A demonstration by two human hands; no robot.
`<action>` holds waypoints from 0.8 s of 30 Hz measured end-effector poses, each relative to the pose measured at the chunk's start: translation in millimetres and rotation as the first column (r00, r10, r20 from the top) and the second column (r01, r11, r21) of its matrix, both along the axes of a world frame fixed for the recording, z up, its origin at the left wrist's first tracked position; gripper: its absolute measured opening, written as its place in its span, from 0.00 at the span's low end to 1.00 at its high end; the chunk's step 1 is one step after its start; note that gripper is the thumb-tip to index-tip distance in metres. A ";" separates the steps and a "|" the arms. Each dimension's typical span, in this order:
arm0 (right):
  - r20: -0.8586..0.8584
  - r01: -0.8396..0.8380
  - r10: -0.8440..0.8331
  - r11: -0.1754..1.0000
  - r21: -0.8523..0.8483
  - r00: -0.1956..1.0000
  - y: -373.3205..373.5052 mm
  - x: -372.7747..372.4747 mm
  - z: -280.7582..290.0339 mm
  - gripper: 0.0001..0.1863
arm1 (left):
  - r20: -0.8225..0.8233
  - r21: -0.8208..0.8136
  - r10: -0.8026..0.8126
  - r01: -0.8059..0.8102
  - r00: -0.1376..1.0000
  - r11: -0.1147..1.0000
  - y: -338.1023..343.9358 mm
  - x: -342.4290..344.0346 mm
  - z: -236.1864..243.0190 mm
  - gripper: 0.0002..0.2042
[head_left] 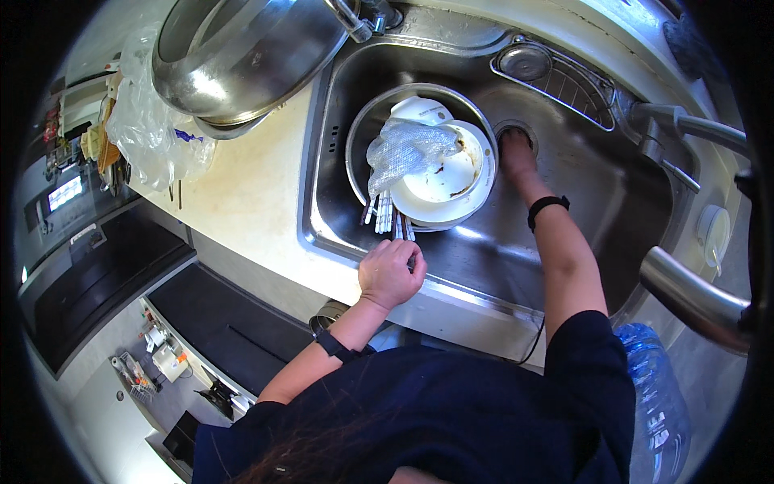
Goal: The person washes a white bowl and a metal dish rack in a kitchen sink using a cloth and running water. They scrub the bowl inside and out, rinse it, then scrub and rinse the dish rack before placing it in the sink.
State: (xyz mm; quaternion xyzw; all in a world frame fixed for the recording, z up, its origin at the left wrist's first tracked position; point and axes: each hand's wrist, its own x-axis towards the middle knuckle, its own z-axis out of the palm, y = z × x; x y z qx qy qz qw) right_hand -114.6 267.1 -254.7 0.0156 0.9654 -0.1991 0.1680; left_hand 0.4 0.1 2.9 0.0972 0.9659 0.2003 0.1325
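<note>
A steel basin (356,129) sits in the sink (613,210), holding white dishes (435,181) smeared with food, a crumpled translucent plastic wrap (403,155) and several chopsticks (387,214) that stick out toward me. My left hand (391,270) is at the sink's front rim just below the chopstick ends, fingers curled; whatever is inside them is hidden. To the basin's right, my right hand (516,153) reaches down into the round drain opening (524,129), its fingers out of sight.
Steel domed cookware (210,73) and clear plastic bags (141,129) occupy the left counter (242,181). A wire rack (564,89) lines the sink's back edge, beside faucets (359,24). A large steel handle or spout (693,298) juts in at right, above a blue water jug (645,379).
</note>
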 end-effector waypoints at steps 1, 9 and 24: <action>-0.045 -0.092 0.094 0.995 0.047 0.995 4.2 -4.0 1.7 0.14 | -0.001 -0.002 -0.001 0.001 1.000 1.000 -0.1 0.2 -0.1 0.03; 0.165 -0.358 0.365 0.931 -0.071 0.916 28.4 -12.6 21.8 0.14 | -0.004 0.012 0.002 -0.002 1.000 1.000 -1.2 -1.2 0.3 0.03; 0.205 -0.261 0.287 0.954 -0.144 0.936 28.3 -23.8 36.4 0.16 | 0.023 -0.017 0.010 -0.010 1.000 1.000 -0.1 -0.4 1.1 0.03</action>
